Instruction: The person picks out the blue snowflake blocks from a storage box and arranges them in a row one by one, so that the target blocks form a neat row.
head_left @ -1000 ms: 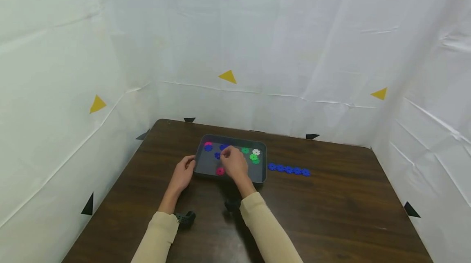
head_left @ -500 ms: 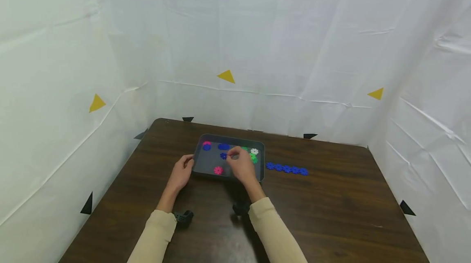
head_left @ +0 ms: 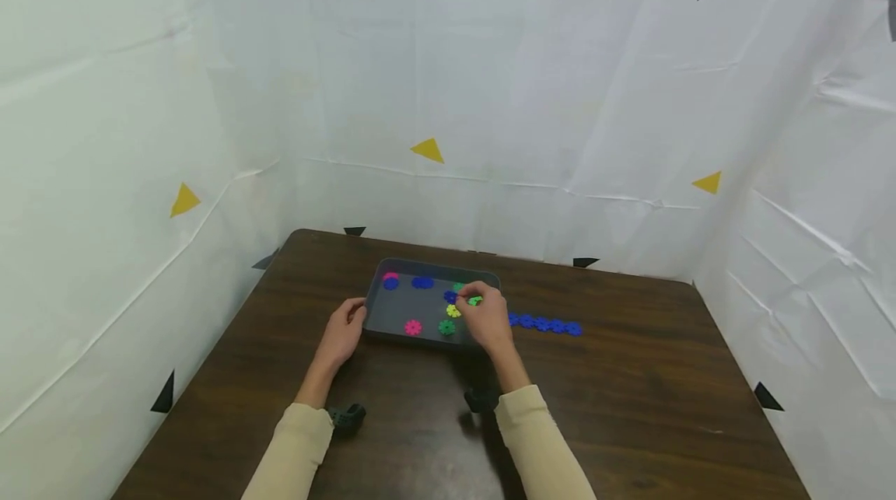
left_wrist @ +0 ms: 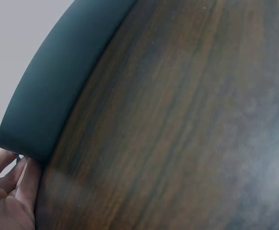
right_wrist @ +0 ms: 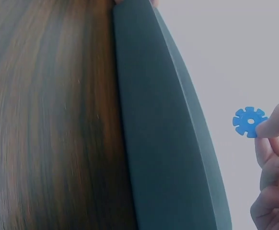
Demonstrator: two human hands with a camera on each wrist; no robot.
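My right hand (head_left: 488, 319) pinches a blue notched flower disc (right_wrist: 249, 123) between thumb and forefinger above the right part of the dark grey tray (head_left: 388, 309). In the head view this blue disc (head_left: 450, 297) sticks out left of the fingertips. At the tray's left side my left hand (head_left: 341, 337) grips the wall; the left wrist view has its fingers (left_wrist: 29, 179) at the tray's end. Inside the tray lie a yellow disc (head_left: 453, 311), a green disc (head_left: 446, 327), a pink disc (head_left: 413, 327) and several others, some partly hidden by the right hand.
Right of the tray, a row of several joined blue discs (head_left: 542, 323) lies on the brown wooden table (head_left: 630, 391). White sheets (head_left: 504, 96) with coloured triangles hang behind and beside the table. Dark wrist devices (head_left: 348, 420) sit beneath both forearms.
My right hand has moved rightward over the tray with the blue disc. Yellow and green discs now show near the tray's front middle. The left hand stays on the tray.
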